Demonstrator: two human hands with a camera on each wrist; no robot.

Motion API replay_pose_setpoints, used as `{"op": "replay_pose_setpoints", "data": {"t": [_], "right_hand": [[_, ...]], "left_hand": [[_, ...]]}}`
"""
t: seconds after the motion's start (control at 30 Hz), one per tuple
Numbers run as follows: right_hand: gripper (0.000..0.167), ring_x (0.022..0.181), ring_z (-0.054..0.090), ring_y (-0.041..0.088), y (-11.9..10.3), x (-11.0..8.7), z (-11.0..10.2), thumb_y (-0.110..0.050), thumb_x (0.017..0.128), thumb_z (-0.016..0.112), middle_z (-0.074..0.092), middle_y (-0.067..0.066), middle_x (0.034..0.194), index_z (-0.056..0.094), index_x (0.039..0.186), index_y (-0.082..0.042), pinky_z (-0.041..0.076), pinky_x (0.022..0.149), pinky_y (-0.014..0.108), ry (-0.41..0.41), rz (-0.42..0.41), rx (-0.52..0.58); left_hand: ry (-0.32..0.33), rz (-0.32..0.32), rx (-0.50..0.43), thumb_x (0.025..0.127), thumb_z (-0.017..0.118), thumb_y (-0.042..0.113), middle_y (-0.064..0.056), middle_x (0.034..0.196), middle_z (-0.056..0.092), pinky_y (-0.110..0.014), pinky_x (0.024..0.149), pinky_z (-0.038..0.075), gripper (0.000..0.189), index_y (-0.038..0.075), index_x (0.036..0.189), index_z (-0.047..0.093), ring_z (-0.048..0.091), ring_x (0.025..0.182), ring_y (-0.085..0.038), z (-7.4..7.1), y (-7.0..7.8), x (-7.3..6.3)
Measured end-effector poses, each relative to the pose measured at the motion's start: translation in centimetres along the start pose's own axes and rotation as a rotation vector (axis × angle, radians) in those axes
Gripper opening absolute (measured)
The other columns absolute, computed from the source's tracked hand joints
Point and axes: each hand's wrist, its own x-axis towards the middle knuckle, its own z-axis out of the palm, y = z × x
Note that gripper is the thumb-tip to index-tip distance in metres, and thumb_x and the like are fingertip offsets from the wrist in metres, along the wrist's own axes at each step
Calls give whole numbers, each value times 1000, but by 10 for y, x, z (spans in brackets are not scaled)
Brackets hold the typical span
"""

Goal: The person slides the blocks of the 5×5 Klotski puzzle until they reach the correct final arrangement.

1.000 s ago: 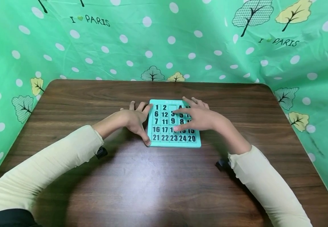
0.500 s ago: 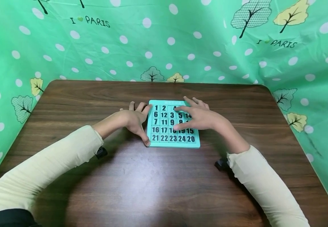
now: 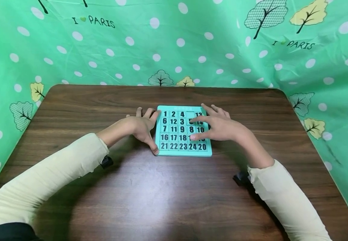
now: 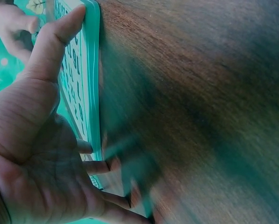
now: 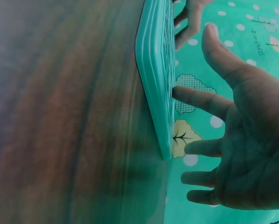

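Observation:
A teal number sliding puzzle (image 3: 178, 129) lies flat on the table, its black-numbered tiles in a square grid. One gap shows in the top row, between the 4 and the 13. My left hand (image 3: 143, 129) steadies the left side: the thumb rests on the near corner, and the index finger reaches the far corner. In the left wrist view the thumb lies on the puzzle's rim (image 4: 93, 70), other fingers spread. Over the right side is my right hand (image 3: 220, 127), index fingertip at the 5 tile and thumb over the 19's place, hiding part of it. Its remaining fingers extend loosely in the right wrist view.
The dark wood-grain table (image 3: 149, 194) has rounded far corners. Behind and beside it hangs a green dotted cloth (image 3: 167, 36) printed with trees. A dark wrist strap (image 3: 107, 162) shows under the left sleeve (image 3: 56, 167).
The 4 tile has slid left into the top-row gap, so the gap now sits one place further right. My right hand has shifted right; my left hand has stayed put.

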Motion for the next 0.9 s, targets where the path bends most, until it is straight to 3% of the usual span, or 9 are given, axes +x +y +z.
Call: {"op": "replay_pose_setpoints", "data": {"t": [0.37,0.57,0.67,0.8,0.9], "right_hand": [[87,173,1,61,-7,23,2,-80,94,76,1,19,192,58,165,-33,9,132,86,7,-5,-3],[83,173,0,60,-11,7,-2,-78,95,76,4,18,192,62,163,-32,9,132,86,-10,11,-19],[88,173,-1,62,-10,-2,-1,-80,94,75,3,19,192,56,168,-36,8,132,85,-47,38,-43],[95,172,0,63,-7,5,1,-82,95,72,1,21,191,43,175,-40,10,132,86,-52,62,-58],[93,173,0,62,-3,7,-2,-81,97,71,0,21,191,44,175,-38,10,131,86,-30,63,-41]], "left_hand": [[4,-2,1,73,99,72,-13,190,-9,-95,125,10,165,24,181,-14,-19,171,-61,0,1,0],[4,3,2,73,99,73,-13,190,-9,-95,125,10,165,24,182,-15,-19,171,-61,0,3,-1],[4,5,8,73,99,73,-14,190,-9,-95,125,10,165,23,181,-15,-19,171,-62,-1,3,-2],[3,5,13,73,99,73,-15,190,-11,-96,124,10,166,22,181,-16,-18,170,-63,-1,1,-3],[4,10,14,73,98,74,-16,190,-10,-96,125,11,166,21,181,-16,-16,170,-64,0,2,-2]]}}
